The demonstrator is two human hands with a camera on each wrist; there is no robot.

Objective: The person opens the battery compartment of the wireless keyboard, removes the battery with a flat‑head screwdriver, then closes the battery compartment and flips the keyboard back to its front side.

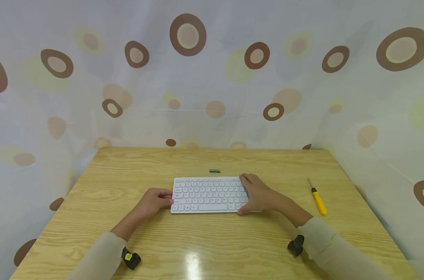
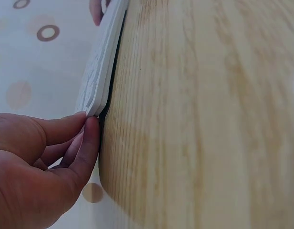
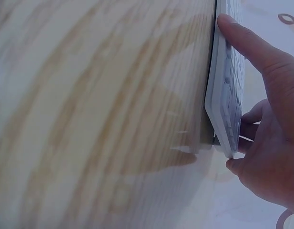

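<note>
A white keyboard (image 1: 208,195) lies in the middle of the wooden table, keys facing up. My left hand (image 1: 156,201) pinches its left end, thumb at the upper edge and fingers at the underside; the left wrist view shows the pinch at a corner of the keyboard (image 2: 101,90). Across the right end spreads my right hand (image 1: 257,194), gripping with the thumb on the near edge and fingers towards the far edge. It hides the keys at that end. In the right wrist view the thumb of the right hand (image 3: 275,114) presses the keyboard's side (image 3: 216,95).
Just beyond the keyboard lies a small green battery (image 1: 215,171). A screwdriver (image 1: 318,200) with a yellow handle rests to the right, its shaft pointing away. Behind the wooden table (image 1: 145,163) hangs a patterned curtain (image 1: 212,77), which also runs along both sides.
</note>
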